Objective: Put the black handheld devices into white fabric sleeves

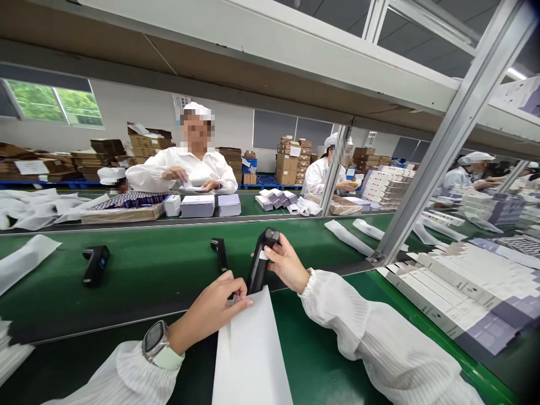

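Observation:
My right hand (289,263) grips a black handheld device with an angled head (258,264), its fingers around the upper end. The device's lower end is at the mouth of a long white sleeve bag (253,354). Pinched at that mouth is the edge of the bag, held by my left hand (217,304), which wears a watch on its wrist. How far the device reaches into the bag is hidden. Two similar black devices lie on the green belt beyond: one (219,253) just behind my left hand, another (96,265) farther left.
White sleeves (348,239) lie on the green conveyor belt (160,253). Flat white and purple boxes (459,292) fill a green-edged tray at right. A slanted metal post (447,135) and overhead shelf (253,50) frame the station. Co-workers (185,169) sit across the belt.

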### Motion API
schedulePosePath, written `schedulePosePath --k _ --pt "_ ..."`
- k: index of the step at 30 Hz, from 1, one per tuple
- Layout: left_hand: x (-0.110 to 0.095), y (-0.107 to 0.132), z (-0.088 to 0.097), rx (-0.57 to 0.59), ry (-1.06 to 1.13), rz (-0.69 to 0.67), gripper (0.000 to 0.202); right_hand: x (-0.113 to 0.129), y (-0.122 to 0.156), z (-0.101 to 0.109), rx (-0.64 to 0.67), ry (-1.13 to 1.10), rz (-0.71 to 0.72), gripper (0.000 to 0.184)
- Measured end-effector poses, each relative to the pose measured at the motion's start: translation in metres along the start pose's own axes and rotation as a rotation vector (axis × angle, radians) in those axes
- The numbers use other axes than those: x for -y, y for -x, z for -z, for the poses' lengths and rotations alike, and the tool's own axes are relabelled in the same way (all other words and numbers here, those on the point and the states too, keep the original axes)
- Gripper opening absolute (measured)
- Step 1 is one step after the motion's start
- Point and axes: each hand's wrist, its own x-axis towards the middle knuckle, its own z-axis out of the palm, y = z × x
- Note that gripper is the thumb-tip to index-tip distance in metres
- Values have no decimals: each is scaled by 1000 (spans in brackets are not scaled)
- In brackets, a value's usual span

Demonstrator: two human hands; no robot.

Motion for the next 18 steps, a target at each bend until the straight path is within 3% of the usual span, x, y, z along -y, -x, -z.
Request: schedulePosePath --k 3,6,9,13,15,18 --pt "-8 -4 5 -113 66 44 27 -2 2 0 114 52 -153 32" --pt "-17 -8 10 -310 86 47 24 -9 5 2 378 150 -241 33" --pt "-22 -13 13 -378 114 24 22 -18 13 2 585 121 -307 40" --pt "-20 -16 15 -388 189 71 23 -22 26 -10 472 -159 -382 40" --pt "-17 -16 16 -382 214 86 23 -17 24 -13 432 -154 -375 38" --pt "-6 -16 15 -342 213 126 23 10 3 11 265 7 -165 35"
